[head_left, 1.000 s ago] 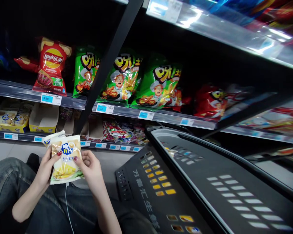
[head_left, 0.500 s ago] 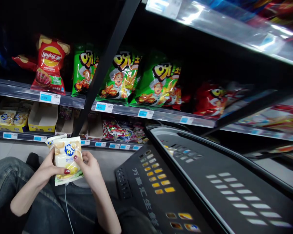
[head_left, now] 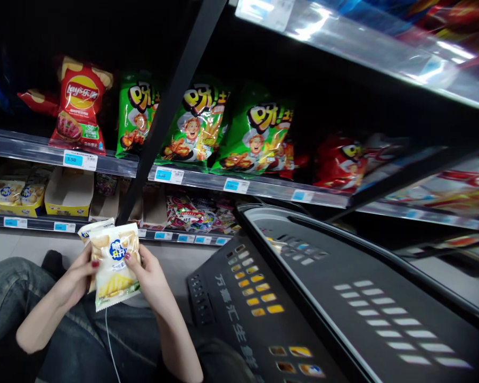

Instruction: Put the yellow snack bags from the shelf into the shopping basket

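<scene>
From the head view, we see the left thumb has slid up from the lower face of the front packet (head_left: 117, 284) to its left edge, and that packet has shifted a little to the right. There it is, upright and leaning slightly, between both hands above the lap, with the rear packet (head_left: 88, 232) peeking out at its upper left. We have the left hand (head_left: 75, 274) coming in from the lower left, wrist bent, its grip narrow around the rear packet; the fingers behind are hidden, so we cannot tell how they lie. The right hand (head_left: 151, 271) rises from below, thumb pressed on the front packet's printed face, fingers curled behind its right edge: a firm pinch. Look at that film, glossy and puffed, crimped in zigzag at the bottom seal, cream with yellow sticks and a blue badge. Beneath, we find faded denim trousers (head_left: 3, 298) and a thin white cable (head_left: 109, 340). To our right stands the basket (head_left: 291, 325), matte grey plastic pierced with rounded slots. Ahead, crinkled green bags (head_left: 255, 143) shine on the shelf (head_left: 203, 180), above an open-topped cardboard tray (head_left: 68, 208).
</scene>
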Demonstrator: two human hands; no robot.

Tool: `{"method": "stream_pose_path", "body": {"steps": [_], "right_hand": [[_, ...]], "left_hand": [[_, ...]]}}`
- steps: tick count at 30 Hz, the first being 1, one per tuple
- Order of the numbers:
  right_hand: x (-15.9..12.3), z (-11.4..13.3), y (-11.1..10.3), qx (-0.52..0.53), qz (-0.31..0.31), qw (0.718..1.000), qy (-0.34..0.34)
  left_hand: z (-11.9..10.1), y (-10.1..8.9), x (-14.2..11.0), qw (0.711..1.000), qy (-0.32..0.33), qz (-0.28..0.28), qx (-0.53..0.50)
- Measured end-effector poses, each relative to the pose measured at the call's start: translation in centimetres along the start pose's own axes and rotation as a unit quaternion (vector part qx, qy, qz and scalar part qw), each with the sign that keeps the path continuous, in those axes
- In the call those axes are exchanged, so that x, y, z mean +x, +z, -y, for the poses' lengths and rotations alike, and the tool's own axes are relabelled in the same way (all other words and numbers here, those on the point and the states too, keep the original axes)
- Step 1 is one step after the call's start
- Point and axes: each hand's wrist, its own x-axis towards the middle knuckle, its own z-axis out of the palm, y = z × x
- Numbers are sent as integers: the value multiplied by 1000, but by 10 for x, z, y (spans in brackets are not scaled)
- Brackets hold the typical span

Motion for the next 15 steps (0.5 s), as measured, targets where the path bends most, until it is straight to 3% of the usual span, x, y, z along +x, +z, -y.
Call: {"method": "stream_pose_path", "body": {"steps": [4,7,12,15], "right_hand": [[0,0,8,102,-32,994,5],[1,4,11,259,-53,964,22],[-5,23,-3,426,70,900,61],[-8,32,-14,500,106,857,62]], "left_hand": [[3,2,5,996,25,-68,-58],[3,2,7,993,30,-103,-49],[0,-7,12,988,51,-134,-65],[-1,-11,14,988,53,-133,-62]]}}
